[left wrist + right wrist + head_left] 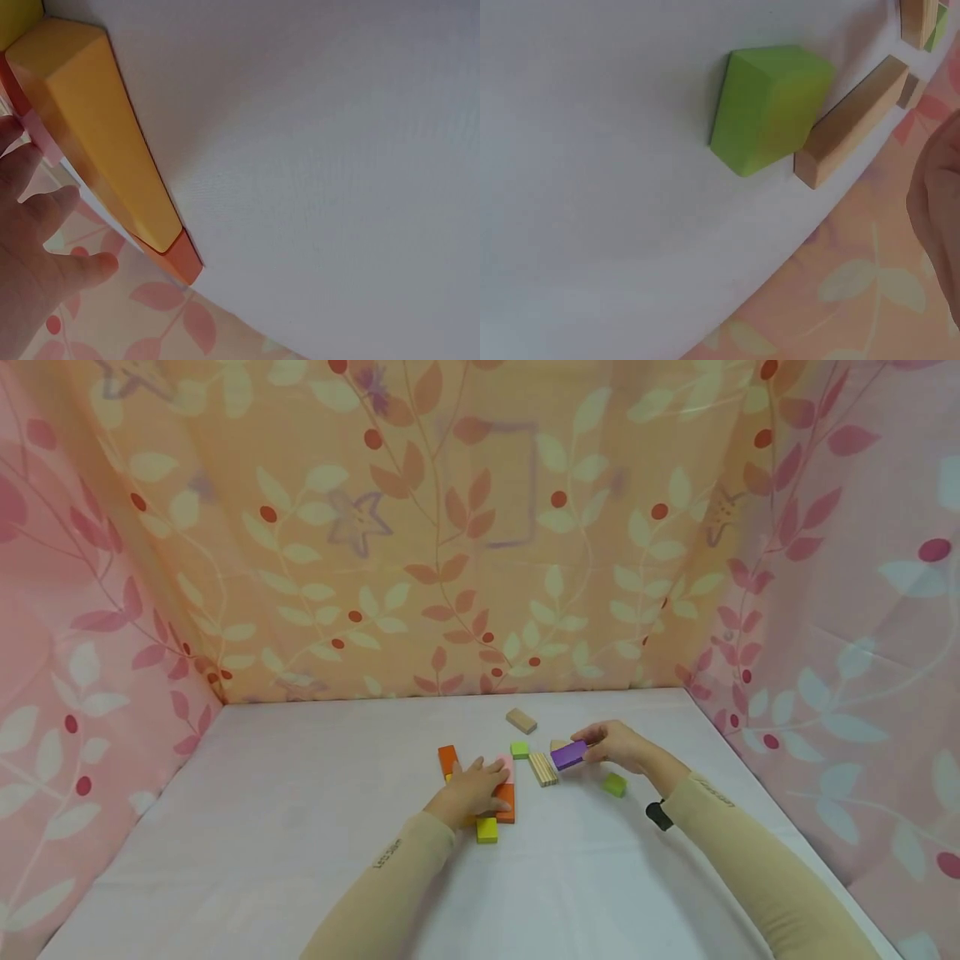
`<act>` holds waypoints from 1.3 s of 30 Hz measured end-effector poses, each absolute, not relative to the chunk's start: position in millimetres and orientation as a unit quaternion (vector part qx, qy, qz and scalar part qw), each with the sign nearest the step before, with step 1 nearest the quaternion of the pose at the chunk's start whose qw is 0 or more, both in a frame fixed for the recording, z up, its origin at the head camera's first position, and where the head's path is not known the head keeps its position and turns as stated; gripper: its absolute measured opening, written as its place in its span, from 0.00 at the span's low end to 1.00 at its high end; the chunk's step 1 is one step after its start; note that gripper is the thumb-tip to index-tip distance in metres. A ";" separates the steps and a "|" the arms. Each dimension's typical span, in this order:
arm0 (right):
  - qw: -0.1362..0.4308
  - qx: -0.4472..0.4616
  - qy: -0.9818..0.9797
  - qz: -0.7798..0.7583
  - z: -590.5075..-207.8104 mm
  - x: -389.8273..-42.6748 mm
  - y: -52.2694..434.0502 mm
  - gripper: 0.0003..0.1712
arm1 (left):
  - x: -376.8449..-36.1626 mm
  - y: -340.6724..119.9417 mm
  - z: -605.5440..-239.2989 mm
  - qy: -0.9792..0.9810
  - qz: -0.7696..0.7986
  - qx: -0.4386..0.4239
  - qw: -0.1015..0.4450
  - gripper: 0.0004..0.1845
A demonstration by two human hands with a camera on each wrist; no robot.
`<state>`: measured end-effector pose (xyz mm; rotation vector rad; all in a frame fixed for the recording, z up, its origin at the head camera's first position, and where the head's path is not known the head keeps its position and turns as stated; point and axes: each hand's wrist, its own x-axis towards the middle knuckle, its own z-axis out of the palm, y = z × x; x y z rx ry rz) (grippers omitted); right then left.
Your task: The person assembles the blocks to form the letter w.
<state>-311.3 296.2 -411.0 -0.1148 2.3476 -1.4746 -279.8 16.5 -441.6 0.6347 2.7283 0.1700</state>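
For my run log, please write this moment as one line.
left hand: rests on orange blocks | right hand: holds purple block | nearby: green block, yellow block

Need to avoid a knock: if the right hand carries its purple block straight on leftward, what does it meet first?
Probably the ridged wooden block, just left of the purple block the right hand pinches. If the block is raised it may pass over; height is unclear.
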 end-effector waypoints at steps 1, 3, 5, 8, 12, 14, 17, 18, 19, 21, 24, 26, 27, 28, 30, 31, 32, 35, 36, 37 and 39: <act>0.194 -0.046 0.831 -0.520 -411.4 -310.7 297.1 0.27 | -280.2 16.6 -442.0 0.959 0.059 0.223 0.166 0.37; 0.218 -0.053 0.829 -0.512 -412.4 -309.4 298.7 0.27 | -280.4 16.7 -442.2 0.959 0.059 0.222 0.166 0.37; 0.244 -0.061 0.825 -0.507 -414.5 -308.4 299.8 0.28 | -280.6 17.0 -442.1 0.959 0.063 0.221 0.167 0.37; 0.277 -0.075 0.819 -0.497 -417.7 -306.3 299.7 0.27 | -280.5 17.1 -442.2 0.959 0.065 0.219 0.167 0.37; 0.308 -0.116 0.819 -0.471 -421.8 -303.1 296.3 0.24 | -280.2 16.8 -442.1 0.959 0.066 0.219 0.166 0.37; 0.311 -0.139 0.823 -0.454 -423.4 -301.0 293.8 0.23 | -279.8 16.8 -441.6 0.959 0.065 0.220 0.166 0.37; 0.300 -0.171 0.833 -0.433 -426.9 -297.7 290.4 0.22 | -279.8 17.0 -440.8 0.959 0.064 0.220 0.165 0.37; 0.290 -0.180 0.838 -0.425 -428.1 -296.2 289.3 0.21 | -279.6 17.1 -440.3 0.959 0.063 0.220 0.166 0.37; 0.279 -0.186 0.845 -0.417 -429.4 -294.9 288.7 0.21 | -279.5 17.2 -439.7 0.959 0.061 0.221 0.165 0.37; 0.255 -0.194 0.858 -0.401 -432.2 -292.0 287.7 0.20 | -279.5 17.1 -438.6 0.959 0.058 0.222 0.166 0.37; 0.206 -0.195 0.882 -0.375 -434.9 -286.7 287.5 0.18 | -279.4 16.6 -437.3 0.958 0.055 0.226 0.168 0.38; 0.179 -0.190 0.894 -0.364 -436.0 -280.8 289.2 0.19 | -279.4 16.4 -437.8 0.958 0.055 0.228 0.167 0.38; 0.167 -0.194 0.900 -0.353 -437.0 -277.4 290.1 0.21 | -279.4 16.4 -438.0 0.957 0.056 0.228 0.168 0.38; 0.160 -0.197 0.903 -0.346 -438.0 -273.7 290.6 0.24 | -279.5 16.4 -438.3 0.957 0.058 0.228 0.169 0.37; 0.152 -0.206 0.909 -0.330 -440.5 -266.1 291.6 0.30 | -279.7 16.4 -438.9 0.957 0.059 0.228 0.168 0.37; 0.150 -0.213 0.910 -0.323 -441.6 -262.3 292.0 0.33 | -279.9 16.4 -439.2 0.957 0.061 0.227 0.169 0.37; 0.146 -0.220 0.911 -0.315 -443.1 -258.9 292.2 0.36 | -280.0 16.5 -439.4 0.957 0.062 0.226 0.170 0.37; 0.136 -0.230 0.914 -0.306 -446.4 -250.7 291.9 0.38 | -280.6 16.6 -440.2 0.957 0.068 0.222 0.171 0.37; 0.132 -0.233 0.915 -0.302 -447.0 -248.4 291.7 0.38 | -280.8 16.6 -440.2 0.957 0.070 0.221 0.172 0.37; 0.128 -0.237 0.918 -0.292 -448.1 -246.6 291.4 0.37 | -280.9 16.7 -440.6 0.957 0.071 0.220 0.174 0.37; 0.122 -0.248 0.923 -0.269 -449.2 -243.5 290.1 0.35 | -281.2 16.7 -441.3 0.957 0.074 0.218 0.176 0.37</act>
